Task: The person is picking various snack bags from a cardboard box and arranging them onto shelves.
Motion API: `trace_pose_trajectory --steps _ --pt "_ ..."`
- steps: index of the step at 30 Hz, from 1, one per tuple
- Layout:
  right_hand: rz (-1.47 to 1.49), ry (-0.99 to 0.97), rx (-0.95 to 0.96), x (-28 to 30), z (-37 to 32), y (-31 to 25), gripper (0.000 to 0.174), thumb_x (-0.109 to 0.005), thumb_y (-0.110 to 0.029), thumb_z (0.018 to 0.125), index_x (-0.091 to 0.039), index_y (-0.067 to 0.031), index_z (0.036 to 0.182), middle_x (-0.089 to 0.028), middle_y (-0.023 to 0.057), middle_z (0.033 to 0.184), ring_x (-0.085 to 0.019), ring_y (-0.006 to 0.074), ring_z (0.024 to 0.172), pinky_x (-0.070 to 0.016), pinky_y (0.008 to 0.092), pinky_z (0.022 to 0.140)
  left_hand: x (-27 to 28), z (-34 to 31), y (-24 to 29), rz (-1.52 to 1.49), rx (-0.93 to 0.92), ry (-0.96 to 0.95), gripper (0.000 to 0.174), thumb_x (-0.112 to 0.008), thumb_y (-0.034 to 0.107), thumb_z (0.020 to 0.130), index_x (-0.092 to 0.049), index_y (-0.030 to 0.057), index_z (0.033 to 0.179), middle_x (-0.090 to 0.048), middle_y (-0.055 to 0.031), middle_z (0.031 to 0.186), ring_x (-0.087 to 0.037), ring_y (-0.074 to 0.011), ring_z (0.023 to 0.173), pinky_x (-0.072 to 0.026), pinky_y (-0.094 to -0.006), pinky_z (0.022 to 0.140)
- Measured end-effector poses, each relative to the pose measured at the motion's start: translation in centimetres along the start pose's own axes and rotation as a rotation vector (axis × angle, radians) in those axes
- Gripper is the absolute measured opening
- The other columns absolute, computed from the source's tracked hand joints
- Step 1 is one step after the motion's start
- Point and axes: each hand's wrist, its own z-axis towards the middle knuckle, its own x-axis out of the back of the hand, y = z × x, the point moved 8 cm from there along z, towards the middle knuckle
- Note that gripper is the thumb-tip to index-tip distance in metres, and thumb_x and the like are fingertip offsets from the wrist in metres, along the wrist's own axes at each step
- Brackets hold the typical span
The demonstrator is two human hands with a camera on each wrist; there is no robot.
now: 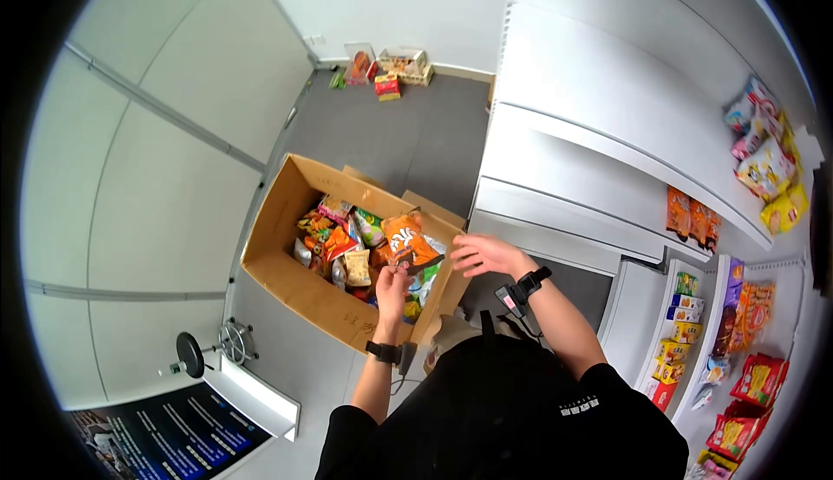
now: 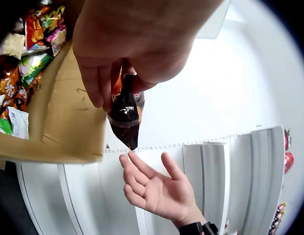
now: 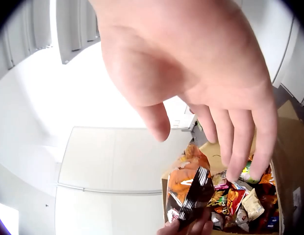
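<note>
"What is in your grip?"

"My left hand (image 1: 392, 291) pinches the dark end of the orange snack bag (image 1: 408, 237), fingers and thumb clamped on it; the bag is held up over the open cardboard box (image 1: 299, 291), near its side by my right hand (image 1: 486, 255)."

"And the right?"

"It grips nothing; its fingers are apart and slightly bent, near the bag; whether a fingertip touches it, I cannot tell."

"What lies around?"

"Mixed snack packets (image 1: 357, 267) fill the box below; white shelves (image 1: 564, 163) stand beside it, with more orange bags (image 1: 692, 217) on one."
</note>
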Motion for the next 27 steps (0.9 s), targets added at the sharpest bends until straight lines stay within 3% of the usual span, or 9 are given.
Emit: trace_pose_trajectory --steps 2,5,8,11,14,19,20,22,27 --pt "-0.063 -0.035 0.006 0.1 -2.8 0.0 0.060 -0.055 -0.041 0.089 -0.039 0.0027 0.127 -0.054 0.0200 0.118 -0.060 0.0260 0.097 -0.0516 0.0387 0.081 -3.7 -1.1 0.8 -0.098 -0.073 -0.101 0.006 -0.053 0.009 0.091 -0.052 0.0042 0.089 -0.056 -0.0003 0.088 -0.054 -0.0074 0.073 -0.0481 -0.0243 0.072" --pt "-0.098 -0.041 0.008 1.7 -6.9 0.9 0.056 -0.057 -0.038 0.089 -0.044 0.0056 0.121 -0.060 0.0191 0.110 -0.062 0.0242 0.092 -0.0527 0.0361 0.078 -10.1 -3.6 2.8 -0.046 -0.147 -0.255 0.005 -0.051 0.009 0.092 -0.050 0.0046 0.092 -0.054 -0.0006 0.090 -0.057 -0.0096 0.079 -0.0507 -0.0269 0.077" --pt "-0.052 -0.043 0.075 4.2 -10.7 1.7 0.049 -0.057 -0.034 0.089 -0.048 0.0050 0.117 -0.062 0.0181 0.104 -0.063 0.0235 0.089 -0.0527 0.0348 0.079 -15.6 -5.5 2.2 0.005 -0.186 -0.418 0.003 -0.050 0.006 0.092 -0.049 0.0030 0.093 -0.056 -0.0028 0.101 -0.056 -0.0099 0.088 -0.0503 -0.0286 0.080" --pt "0.015 0.020 0.178 7.2 -15.0 2.0 0.040 -0.058 -0.026 0.088 -0.051 0.0040 0.114 -0.064 0.0171 0.101 -0.064 0.0232 0.087 -0.0524 0.0333 0.079 -20.9 -7.8 2.5 -0.032 -0.226 -0.519 0.004 -0.050 0.005 0.092 -0.050 0.0011 0.094 -0.051 -0.0087 0.122 -0.054 -0.0138 0.100 -0.0480 -0.0286 0.083" --pt "0.065 0.098 0.300 10.2 -19.0 2.5 0.036 -0.058 -0.020 0.087 -0.052 0.0030 0.114 -0.064 0.0160 0.100 -0.064 0.0221 0.086 -0.0524 0.0328 0.079 -25.5 -9.9 2.0 -0.004 -0.227 -0.612 0.004 -0.050 0.003 0.091 -0.049 0.0011 0.095 -0.047 -0.0100 0.128 -0.052 -0.0139 0.103 -0.0474 -0.0290 0.084" --pt "0.077 0.324 0.494 15.3 -25.9 3.9 0.030 -0.054 -0.008 0.082 -0.052 0.0022 0.110 -0.062 0.0100 0.090 -0.062 0.0176 0.079 -0.0527 0.0307 0.075 -32.3 -12.6 -1.9 0.089 -0.186 -0.745 0.013 -0.056 0.004 0.088 -0.052 0.0007 0.100 -0.059 -0.0061 0.104 -0.056 -0.0112 0.092 -0.0455 -0.0238 0.077" --pt "0.097 0.395 0.520 16.3 -27.2 4.3 0.029 -0.054 -0.006 0.081 -0.052 0.0023 0.108 -0.061 0.0086 0.088 -0.061 0.0167 0.077 -0.0527 0.0302 0.073 -33.7 -13.4 -2.6 0.086 -0.168 -0.762 0.010 -0.054 0.000 0.088 -0.051 0.0006 0.098 -0.058 -0.0076 0.103 -0.058 -0.0132 0.087 -0.0471 -0.0254 0.081" --pt "0.138 0.507 0.575 18.3 -29.4 5.3 0.028 -0.052 -0.005 0.079 -0.053 0.0024 0.106 -0.059 0.0068 0.083 -0.060 0.0148 0.073 -0.0523 0.0286 0.069 -36.3 -14.8 -3.3 0.100 -0.108 -0.814 0.024 -0.057 0.004 0.087 -0.048 0.0000 0.110 -0.056 -0.0089 0.109 -0.057 -0.0136 0.091 -0.0474 -0.0266 0.081" --pt "0.098 0.612 0.632 21.4 -32.7 7.6 0.028 -0.050 -0.003 0.076 -0.053 0.0029 0.103 -0.055 0.0046 0.074 -0.055 0.0119 0.062 -0.0486 0.0260 0.059 -42.2 -17.6 -1.5 0.219 -0.184 -0.914 0.050 -0.059 0.011 0.087 -0.035 0.0010 0.130 -0.050 -0.0089 0.119 -0.053 -0.0161 0.104 -0.0481 -0.0299 0.083"
